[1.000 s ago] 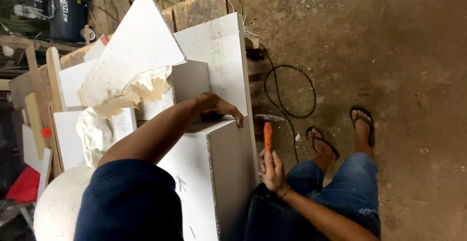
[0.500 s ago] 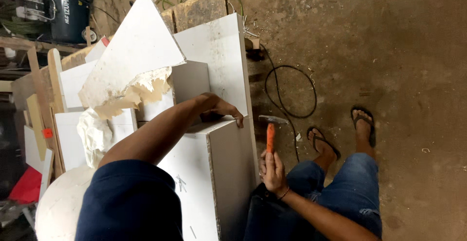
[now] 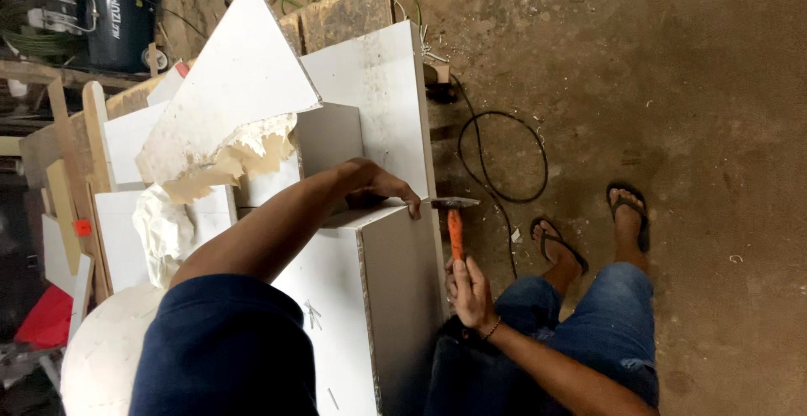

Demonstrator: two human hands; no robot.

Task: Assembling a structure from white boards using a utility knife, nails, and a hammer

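Observation:
My left hand (image 3: 380,187) rests on the top edge of a white board cabinet (image 3: 395,298), fingers curled over its corner. My right hand (image 3: 469,292) grips the orange handle of a hammer (image 3: 455,229). The hammer's metal head sits right beside my left fingertips at the cabinet's edge. A nail between them is too small to make out.
White panels (image 3: 370,97) and a broken triangular board (image 3: 235,88) are stacked behind the cabinet. A black cable (image 3: 504,155) loops on the dirt floor. My feet in sandals (image 3: 626,214) stand to the right. A dark compressor (image 3: 118,13) sits at the top left.
The hammer has moved up slightly toward the cabinet's edge, its head now close to my left fingers. My left hand stays put.

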